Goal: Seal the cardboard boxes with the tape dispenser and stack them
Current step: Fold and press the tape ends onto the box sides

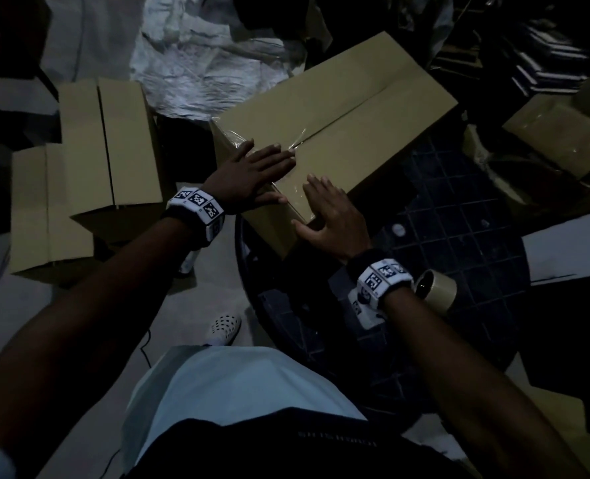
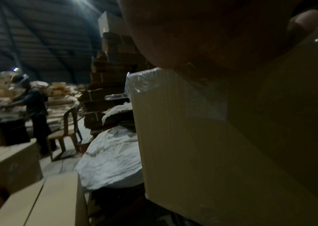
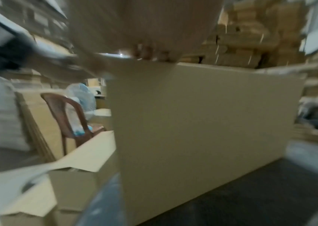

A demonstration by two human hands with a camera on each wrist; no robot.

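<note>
While both palms are laid flat on the near end of the cardboard box point(image 1: 335, 133), clear tape point(image 1: 286, 150) is seen running along the centre seam and wrapped over the near edge. The left hand point(image 1: 252, 171) is spread open, fingers straight, pressed on the tape at the seam. The right hand point(image 1: 331, 209) is also open, fingers extended on the top panel just beside the seam, thumb near the box corner. Nothing is gripped by either hand. In the left wrist view a crinkled tape end point(image 2: 146, 81) is shown folded down the box side point(image 2: 192, 145), not fully smoothed. The right wrist view is blurred; only the box wall point(image 3: 202, 114) is made out.

The box is rested on a dark round table point(image 1: 459, 271). A tape roll point(image 1: 436, 290) is left on that table just behind the right wrist. Unsealed boxes point(image 1: 89, 160) are seen on the floor to the left, another carton point(image 1: 562, 133) at far right.

Step judged: tape being pressed down, sealing nearly done, stacking not yet done.

Risks: wrinkles could be trapped if pressing is uneven, so the seal could lift. The box overhangs the table edge, so it could be tipped by a heavy push. The roll could be knocked off by the right forearm.
</note>
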